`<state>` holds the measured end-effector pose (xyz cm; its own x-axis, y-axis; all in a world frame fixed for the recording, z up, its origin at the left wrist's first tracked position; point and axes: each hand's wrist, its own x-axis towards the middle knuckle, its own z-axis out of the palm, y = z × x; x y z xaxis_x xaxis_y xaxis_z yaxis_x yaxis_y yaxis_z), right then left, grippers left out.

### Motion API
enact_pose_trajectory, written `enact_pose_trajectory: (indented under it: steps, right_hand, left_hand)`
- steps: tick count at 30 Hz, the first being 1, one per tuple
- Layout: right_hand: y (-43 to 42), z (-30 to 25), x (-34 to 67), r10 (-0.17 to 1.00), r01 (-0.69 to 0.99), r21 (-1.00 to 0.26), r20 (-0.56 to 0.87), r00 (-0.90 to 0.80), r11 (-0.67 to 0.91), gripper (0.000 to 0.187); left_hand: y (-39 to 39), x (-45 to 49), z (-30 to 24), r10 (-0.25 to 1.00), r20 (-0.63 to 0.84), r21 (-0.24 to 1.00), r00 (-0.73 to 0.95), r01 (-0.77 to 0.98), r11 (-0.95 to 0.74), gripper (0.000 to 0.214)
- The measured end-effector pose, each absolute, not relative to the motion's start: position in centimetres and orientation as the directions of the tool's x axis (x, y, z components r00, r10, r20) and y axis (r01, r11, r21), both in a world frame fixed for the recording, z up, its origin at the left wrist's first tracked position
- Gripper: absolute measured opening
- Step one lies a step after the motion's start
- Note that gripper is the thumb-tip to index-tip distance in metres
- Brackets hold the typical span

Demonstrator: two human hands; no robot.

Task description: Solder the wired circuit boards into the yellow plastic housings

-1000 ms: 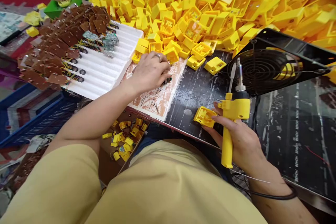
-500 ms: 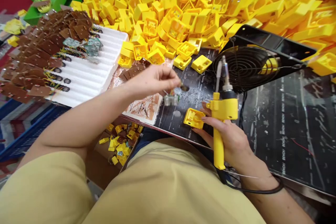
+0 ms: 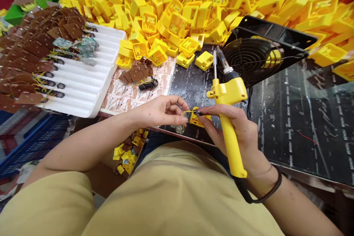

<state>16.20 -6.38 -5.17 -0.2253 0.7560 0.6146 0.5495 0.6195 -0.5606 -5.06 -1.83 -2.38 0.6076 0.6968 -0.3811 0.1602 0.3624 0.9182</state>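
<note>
My left hand [image 3: 168, 112] is closed in a pinch on the thin yellow and green wires [image 3: 188, 112] of a small circuit board [image 3: 178, 129], which hangs below the fingers. At the other end of those wires, a small black round part [image 3: 198, 112] sits at the fingertips of my right hand [image 3: 238, 129]. The same right hand grips a yellow soldering gun [image 3: 231, 129], its metal tip pointing up and away. Just beneath the fingertips is an open yellow plastic housing [image 3: 195, 120] on the black bench mat [image 3: 182, 92], partly hidden by the right fingers.
Yellow housings [image 3: 177, 22] are heaped along the back. A black fan [image 3: 254, 57] leans behind the soldering gun. On the left, a white ridged foam tray [image 3: 96, 77] bears brown circuit boards [image 3: 33, 51]. More wired boards [image 3: 138, 72] lie beside it. Below the bench edge sits a box of yellow parts [image 3: 127, 155].
My left hand has brought the wired board down and right to the housing. My right fingers have let go of the housing's side and meet the black part; the soldering gun has tilted left.
</note>
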Motion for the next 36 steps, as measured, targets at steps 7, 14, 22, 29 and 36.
enact_pose_trajectory:
  steps: [7,14,22,29,36]
  right_hand:
    - [-7.1,-4.7,15.9,0.723,0.546,-0.513,0.627,-0.289,0.663,0.036]
    - [-7.1,-6.2,15.3,0.703,0.529,-0.495,0.636,-0.32,0.689,0.034]
    - [-6.4,-6.1,16.7,0.666,0.508,-0.445,0.602,-0.441,0.738,0.04]
    - [-5.6,-6.8,19.1,0.695,0.603,-0.367,0.509,-0.507,0.709,0.046]
    - [-6.6,-5.1,18.5,0.64,0.612,-0.327,0.653,-0.404,0.72,0.038]
  left_hand:
    - [-2.4,-5.6,-3.3,0.889,-0.213,0.961,0.406,0.252,0.115,0.025]
    - [-2.3,-5.5,-3.7,0.822,-0.347,0.93,0.451,0.056,0.362,0.03]
    - [-1.4,-6.9,-2.5,0.786,-0.315,0.942,0.532,0.279,0.188,0.025]
    - [1.0,-5.7,-0.5,0.694,-0.303,0.549,0.653,0.715,-0.433,0.011]
    - [1.6,-2.3,-0.5,0.692,-0.379,0.394,0.615,0.783,-0.481,0.014]
